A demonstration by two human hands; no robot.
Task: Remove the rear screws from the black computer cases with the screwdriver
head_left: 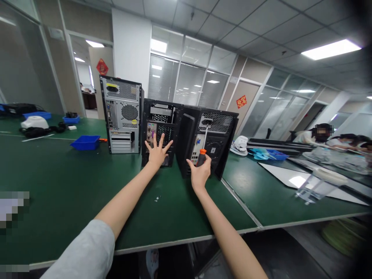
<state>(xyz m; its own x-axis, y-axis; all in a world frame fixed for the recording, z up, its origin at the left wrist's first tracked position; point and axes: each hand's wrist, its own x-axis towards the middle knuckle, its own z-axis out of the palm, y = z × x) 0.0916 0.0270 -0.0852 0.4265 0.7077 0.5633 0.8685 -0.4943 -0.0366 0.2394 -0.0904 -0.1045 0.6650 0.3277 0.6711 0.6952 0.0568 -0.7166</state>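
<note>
Dark items [71,114] are held in a blue bin [71,120] near the table's [91,126] far edge. Screwdriver [202,152] is gripped in right hand [201,174]; left hand [157,155] is spread wide before computer case [161,111].

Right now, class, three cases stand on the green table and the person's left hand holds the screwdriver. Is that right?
Not quite: the head view shows the right hand holding the screwdriver. Three cases do stand on the green table.

No text can be read — both red diamond signs [241,101] are blurred.
</note>
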